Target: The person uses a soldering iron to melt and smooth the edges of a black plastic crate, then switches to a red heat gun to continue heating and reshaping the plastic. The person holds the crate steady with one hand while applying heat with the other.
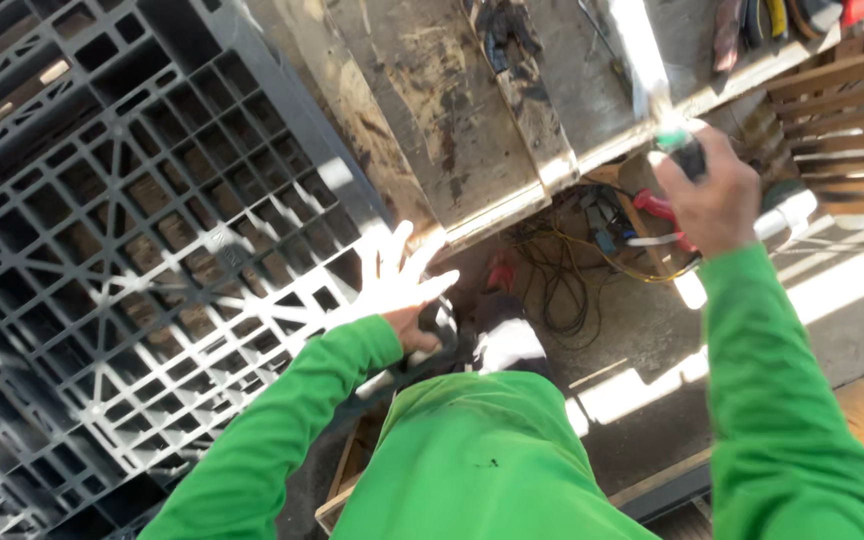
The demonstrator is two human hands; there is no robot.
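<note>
Gripping tool [687,155], right hand [717,195] at bench edge [592,155]

Harsh sunlight overexposes the left hand [397,280]; deep shadows, slight blur.

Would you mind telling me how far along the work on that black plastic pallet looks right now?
Nothing on the black plastic pallet looks visibly finished. In hand: the left hand is spread flat against the pallet's edge, and the right hand has its grip closed on a green-and-black tool handle raised by the worn workbench. The tool has not yet met the pallet. Cables lie loose on the floor.
</note>
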